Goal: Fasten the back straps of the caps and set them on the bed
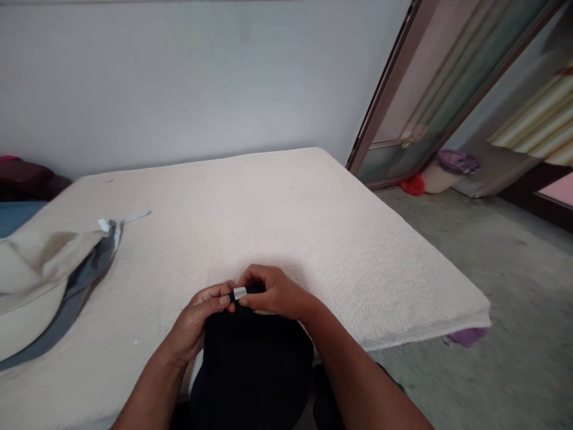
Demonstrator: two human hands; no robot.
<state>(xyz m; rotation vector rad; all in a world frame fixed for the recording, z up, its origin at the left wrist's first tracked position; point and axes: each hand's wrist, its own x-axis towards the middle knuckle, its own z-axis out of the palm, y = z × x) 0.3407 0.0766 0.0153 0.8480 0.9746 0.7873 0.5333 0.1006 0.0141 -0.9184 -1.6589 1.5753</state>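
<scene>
- Head view: left hand (197, 319) grasping, thumb and fingers pinched on a short black strap (231, 296), just beside its silver-coloured clasp (240, 293).
- Right hand (278, 294) also grasping; index finger arched over, thumb at the lower edge of the clasp, pinching the strap from the other side.
- Black cap (255, 367) directly below the grip, toward the wearer, its rounded dark body between the two forearms. Finer detail lost in the dark fabric.
- Under and beyond the grip: pale textured cover (250, 203), spread flat, reaching back to a plain light wall (188, 83).
- Well left of the grip: beige cap (40, 263) lying partly over a grey cap (87, 295). White tag (104, 225) and a thin pale cord (137, 216) at their near-grip end.
- Farther left, past the caps: blue item (20, 215), cut by the frame edge; dark red item (27, 179) behind it.
- Right of the grip, beyond the cover: grey floor (528, 269); purple cloth (468, 336) showing beneath the cover's corner.
- Far right and beyond: framed door (391, 89), red bag (412, 185) beside a pale bin (439, 178) with purple liner (459, 160); striped curtain (541, 119) past them.
</scene>
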